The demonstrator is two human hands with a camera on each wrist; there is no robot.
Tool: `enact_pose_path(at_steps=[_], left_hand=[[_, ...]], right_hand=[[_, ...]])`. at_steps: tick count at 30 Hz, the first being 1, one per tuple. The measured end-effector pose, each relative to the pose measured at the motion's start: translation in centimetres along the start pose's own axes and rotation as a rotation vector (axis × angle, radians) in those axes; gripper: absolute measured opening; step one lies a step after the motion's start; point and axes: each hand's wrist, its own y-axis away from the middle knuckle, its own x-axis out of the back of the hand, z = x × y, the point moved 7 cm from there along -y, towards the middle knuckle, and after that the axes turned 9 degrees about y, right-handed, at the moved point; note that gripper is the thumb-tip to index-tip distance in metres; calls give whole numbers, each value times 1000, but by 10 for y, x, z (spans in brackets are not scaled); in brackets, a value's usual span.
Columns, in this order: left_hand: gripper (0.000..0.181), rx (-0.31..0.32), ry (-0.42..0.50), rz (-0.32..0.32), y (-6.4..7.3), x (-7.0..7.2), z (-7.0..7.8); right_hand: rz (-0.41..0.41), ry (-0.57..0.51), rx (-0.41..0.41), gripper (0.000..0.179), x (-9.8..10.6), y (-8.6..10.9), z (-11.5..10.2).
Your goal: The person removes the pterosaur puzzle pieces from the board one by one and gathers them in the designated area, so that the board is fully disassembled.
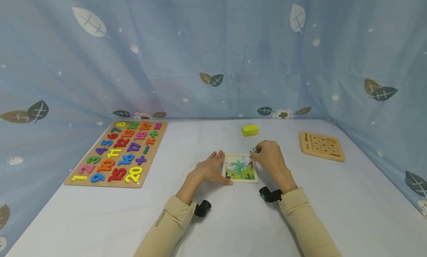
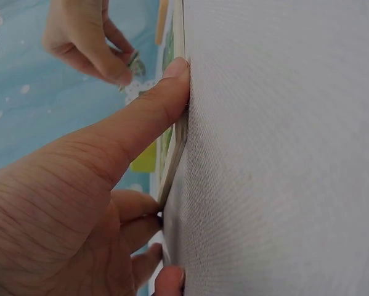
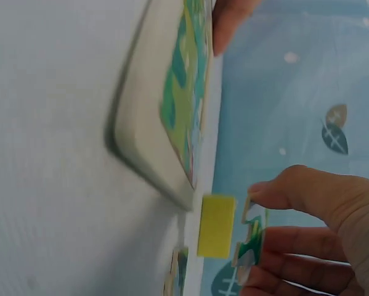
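Note:
A small wooden puzzle board [image 1: 241, 182] with a pale frame and a green dinosaur picture lies flat on the table. My left hand [image 1: 209, 169] rests at its left side, fingers spread and thumb against the front edge; the left wrist view shows the thumb [image 2: 153, 108] touching the frame. Above the board's far right corner, my right hand [image 1: 271, 159] pinches a puzzle piece [image 3: 253, 237] with green and white print between thumb and fingers. In the right wrist view, another puzzle piece [image 3: 175, 274] lies on the table beyond the board, partly cut off.
A yellow block [image 1: 250, 130] sits behind the puzzle board. To the left lies a large wooden number board [image 1: 146, 172] with colourful numerals and signs. A small wooden number tray [image 1: 321, 146] lies at the right. A blue leaf-patterned curtain [image 1: 213, 57] hangs behind the white table [image 1: 233, 227].

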Motion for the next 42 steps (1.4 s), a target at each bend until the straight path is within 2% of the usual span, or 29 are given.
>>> enact_pose_path(at_steps=[13,20,31,42], left_hand=[[109,3,2,5,3,1,2],[109,3,2,4,4,2,3],[109,4,-5,1,5,2,3],[109,-14,5,5,5,3,4]], right_hand=[[-104,-5,-124,33,9,1,38],[-144,9,-140,37,9,2,57],[-176,68,-137,35,7,3,65],[-198,78,-138,32,3,5,70]])
